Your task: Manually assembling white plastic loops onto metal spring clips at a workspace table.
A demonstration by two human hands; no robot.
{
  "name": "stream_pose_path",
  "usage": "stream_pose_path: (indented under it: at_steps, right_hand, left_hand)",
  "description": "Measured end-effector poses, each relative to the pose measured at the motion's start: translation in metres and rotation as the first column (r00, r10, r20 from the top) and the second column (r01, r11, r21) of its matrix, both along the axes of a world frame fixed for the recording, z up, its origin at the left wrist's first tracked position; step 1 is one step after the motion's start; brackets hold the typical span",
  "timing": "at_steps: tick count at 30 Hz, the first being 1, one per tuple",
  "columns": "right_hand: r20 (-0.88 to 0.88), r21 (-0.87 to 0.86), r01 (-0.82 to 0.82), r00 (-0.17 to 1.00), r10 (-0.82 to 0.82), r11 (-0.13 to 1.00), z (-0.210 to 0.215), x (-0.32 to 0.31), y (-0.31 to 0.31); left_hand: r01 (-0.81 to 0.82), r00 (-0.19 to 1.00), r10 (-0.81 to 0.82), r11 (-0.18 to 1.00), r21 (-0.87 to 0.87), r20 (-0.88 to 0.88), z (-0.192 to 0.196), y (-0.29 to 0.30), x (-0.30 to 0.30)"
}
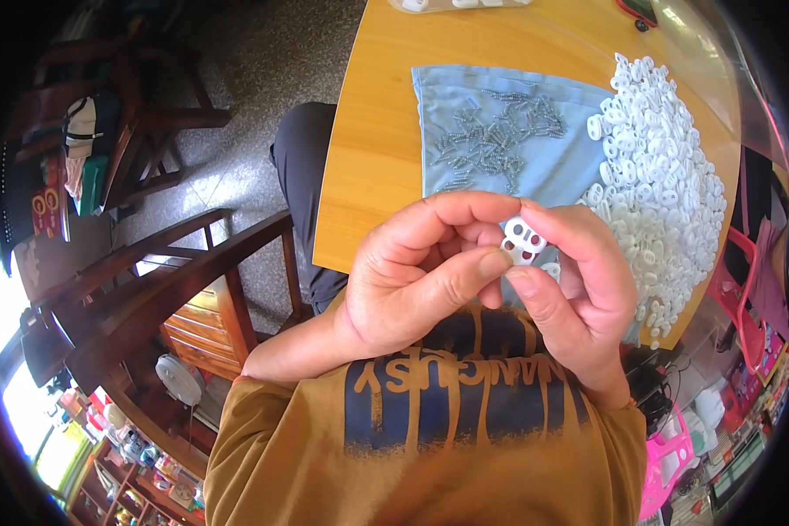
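A small white plastic cord lock piece with several holes (522, 241) is held up between both hands. My left hand (421, 263) pinches it at its lower left with the thumb, its fingers curled behind. At the right side, my right hand (587, 280) grips it between thumb and forefinger. Beyond the hands, small metal springs (500, 140) lie scattered on a light blue cloth (570, 162). A big heap of white plastic cord lock pieces (662, 167) spreads to the right, partly hidden by my right hand.
The yellow wooden table (373, 131) has a clear container with white pieces (460, 4) at its far edge. Dark wooden chairs (149, 307) stand to the left. Pink plastic stools (666, 465) and clutter lie at the lower right. Another person's dark-clad leg (307, 184) shows beside the table.
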State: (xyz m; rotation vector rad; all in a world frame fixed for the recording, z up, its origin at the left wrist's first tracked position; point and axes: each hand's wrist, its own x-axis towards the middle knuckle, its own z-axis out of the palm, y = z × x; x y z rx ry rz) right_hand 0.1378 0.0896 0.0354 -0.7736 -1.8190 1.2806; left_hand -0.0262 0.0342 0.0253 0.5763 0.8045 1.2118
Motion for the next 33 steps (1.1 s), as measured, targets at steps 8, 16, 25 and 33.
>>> stream_pose_path:
  at_steps: [8, 16, 25, 33]
  right_hand:
    - [-0.025, -0.029, -0.014, 1.0, 0.014, 0.999, 0.001, 0.003, 0.001]
    - [0.003, -0.039, -0.018, 1.0, 0.019, 0.999, 0.005, 0.004, 0.001]
    - [0.017, -0.023, -0.014, 1.0, 0.014, 1.0, 0.004, 0.006, -0.001]
    - [0.016, 0.009, -0.057, 0.998, 0.057, 0.998, 0.001, 0.007, 0.0]
  left_hand:
    - [0.023, 0.999, -0.02, 0.997, 0.076, -0.039, -0.003, 0.0, -0.002]
    - [0.035, 0.988, -0.01, 0.987, 0.159, -0.155, -0.008, 0.001, -0.002]
    - [-0.026, 0.994, 0.036, 0.995, 0.097, -0.102, -0.002, -0.002, 0.004]
    - [-0.036, 0.999, 0.036, 0.998, 0.06, -0.005, -0.002, -0.005, 0.009]
